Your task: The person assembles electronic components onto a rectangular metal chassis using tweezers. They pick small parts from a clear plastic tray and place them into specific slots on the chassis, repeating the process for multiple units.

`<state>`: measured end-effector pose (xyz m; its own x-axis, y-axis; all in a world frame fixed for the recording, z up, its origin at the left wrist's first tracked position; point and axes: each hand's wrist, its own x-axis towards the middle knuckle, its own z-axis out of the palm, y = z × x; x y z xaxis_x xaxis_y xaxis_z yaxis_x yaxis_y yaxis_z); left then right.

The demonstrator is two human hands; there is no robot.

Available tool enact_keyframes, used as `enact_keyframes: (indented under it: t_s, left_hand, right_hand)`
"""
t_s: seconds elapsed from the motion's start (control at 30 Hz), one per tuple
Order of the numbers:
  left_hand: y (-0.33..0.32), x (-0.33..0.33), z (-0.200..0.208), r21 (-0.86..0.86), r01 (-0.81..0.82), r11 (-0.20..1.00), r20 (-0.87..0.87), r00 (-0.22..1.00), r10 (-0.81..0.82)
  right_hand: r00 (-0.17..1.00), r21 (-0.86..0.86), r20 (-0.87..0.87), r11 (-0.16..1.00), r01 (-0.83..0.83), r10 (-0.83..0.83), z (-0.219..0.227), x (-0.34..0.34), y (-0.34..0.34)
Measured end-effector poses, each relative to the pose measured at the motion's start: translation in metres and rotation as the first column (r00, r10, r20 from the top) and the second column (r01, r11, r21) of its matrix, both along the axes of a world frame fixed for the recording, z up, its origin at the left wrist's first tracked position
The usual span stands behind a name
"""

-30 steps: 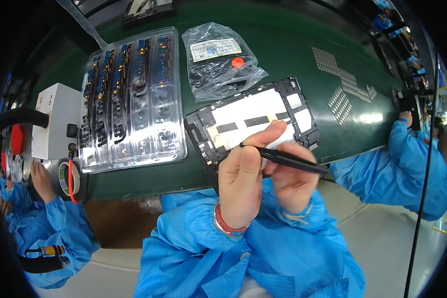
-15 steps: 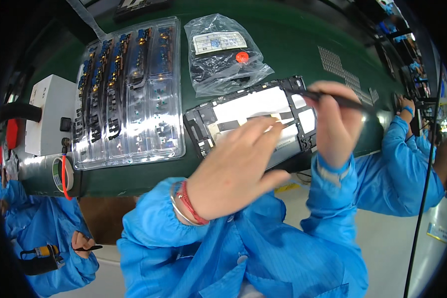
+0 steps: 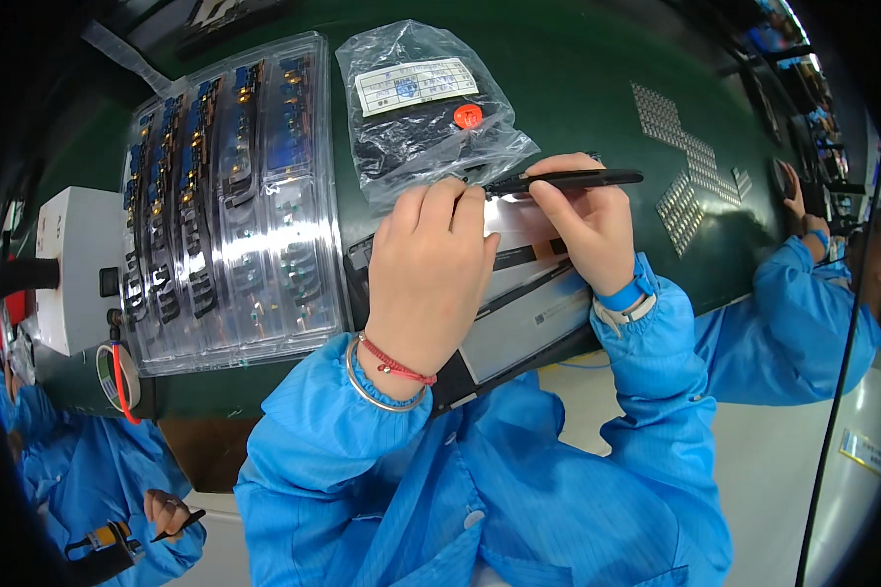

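In front of me lies an opened flat tablet-like device (image 3: 529, 323) with a black frame and a silver-grey panel along its near side. My left hand (image 3: 426, 269) covers its left part, the fingers bent over the far edge and the thumb apart from them; the fingertips are partly hidden. My right hand (image 3: 592, 230) pinches a slim black pen-shaped tool (image 3: 597, 179), held nearly level. The tool's tip points left, to the device's far edge close beside my left fingertips. What the tip touches is hidden.
A clear tray (image 3: 313, 245) of small circuit parts lies left. Behind the device rests a clear plastic bag (image 3: 416, 127) with a black item. Small metallic sheets (image 3: 680, 210) lie right. At far left are a white box (image 3: 78, 269) and tape roll (image 3: 108, 377). Co-workers sit both sides.
My left hand has moved from the device's middle to its far left edge. The right hand has come nearer and left, its tool now level. More of the silver-grey panel shows.
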<state>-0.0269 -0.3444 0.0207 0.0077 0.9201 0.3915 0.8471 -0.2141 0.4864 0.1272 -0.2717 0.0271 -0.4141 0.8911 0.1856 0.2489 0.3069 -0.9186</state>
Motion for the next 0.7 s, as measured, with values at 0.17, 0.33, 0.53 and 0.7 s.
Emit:
enact_keyframes:
  t_s: [0.17,0.33,0.53,0.7]
  left_hand:
    - [0.002,-0.0001,0.0009,-0.059,-0.004,0.998,0.028,1.0,0.006]
    - [0.0039,-0.0003,0.0011,-0.055,0.001,0.998,-0.059,0.998,-0.004]
    - [0.0062,-0.0009,0.0009,-0.05,-0.008,0.999,-0.131,0.991,0.002]
    - [0.0026,-0.0006,-0.0008,-0.03,-0.046,0.998,-0.08,0.996,0.043]
  right_hand:
    - [0.999,0.021,0.043,1.0,-0.005,0.004,-0.0019,-0.0003,0.0021]
    - [0.996,0.035,0.086,0.999,-0.019,0.016,-0.0011,-0.0001,0.0036]
    - [0.999,0.039,-0.027,0.999,0.018,-0.017,-0.0066,0.0012,0.0013]
    - [1.0,-0.005,-0.015,1.0,0.006,-0.006,-0.0044,0.002,0.0002]
